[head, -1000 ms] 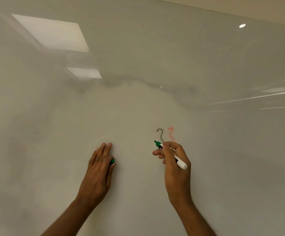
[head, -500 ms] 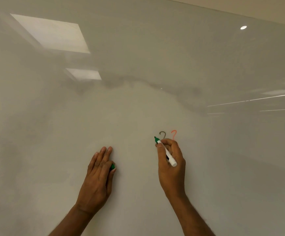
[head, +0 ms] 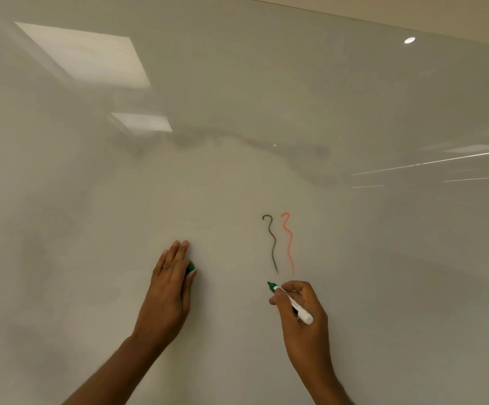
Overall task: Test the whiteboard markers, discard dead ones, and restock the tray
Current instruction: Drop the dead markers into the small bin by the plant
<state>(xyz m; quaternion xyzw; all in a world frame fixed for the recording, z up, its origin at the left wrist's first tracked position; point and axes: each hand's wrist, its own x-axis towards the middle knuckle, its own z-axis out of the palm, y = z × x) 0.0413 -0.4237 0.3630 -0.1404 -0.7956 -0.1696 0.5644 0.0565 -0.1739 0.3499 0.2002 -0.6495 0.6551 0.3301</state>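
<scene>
My right hand (head: 304, 314) grips a white whiteboard marker with a green tip (head: 291, 304). Its nib sits at the whiteboard (head: 120, 200), just below a dark wavy line (head: 272, 244) and an orange-red wavy line (head: 289, 244). No green stroke shows left of those lines. My left hand (head: 170, 285) lies with straight fingers against the board, and the thumb pinches a green cap (head: 191, 268) against the forefinger.
The glossy board fills nearly the whole view and mirrors ceiling light panels (head: 85, 54) at the upper left. Its top edge meets a beige wall (head: 442, 10) at the upper right. Grey smears cross the board's middle.
My right hand has moved the marker down the board, from level with the tops of the two wavy lines to just below them. My left hand has stayed put.
</scene>
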